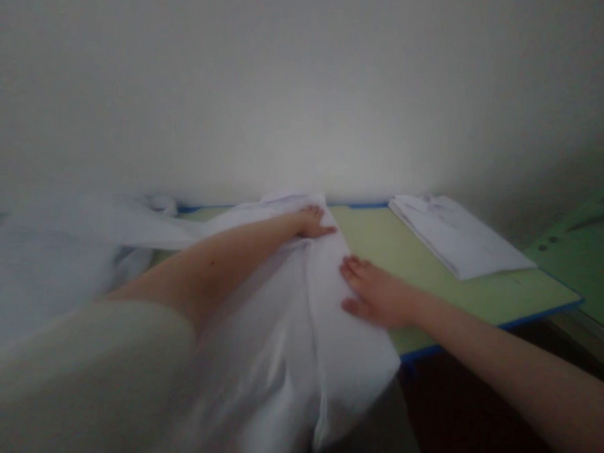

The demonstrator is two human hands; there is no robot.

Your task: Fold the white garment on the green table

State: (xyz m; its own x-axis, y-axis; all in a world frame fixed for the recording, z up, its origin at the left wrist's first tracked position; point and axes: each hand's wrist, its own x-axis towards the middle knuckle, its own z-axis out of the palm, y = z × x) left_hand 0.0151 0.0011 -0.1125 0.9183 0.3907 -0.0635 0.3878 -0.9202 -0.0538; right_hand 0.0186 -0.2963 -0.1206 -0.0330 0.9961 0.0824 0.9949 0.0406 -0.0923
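A white cloth garment (278, 319) lies over a pale green table (371, 236), with its near part hanging past the front edge. What kind of garment it is, I cannot make out. My left hand (313, 222) rests on its far part with the fingers stretched out. Lower and to the right, my right hand (374, 296) lies flat on the cloth's right edge, fingers extended and pointing left. Neither hand grips anything. A seam or fold line runs down the cloth between the hands and the near edge.
To the right on the table is a folded white cloth (462, 237). More white fabric (55, 256) spreads at the left. Behind the table stands a plain pale wall (308, 86). A green panel (592, 232) with dark round spots is at the far right.
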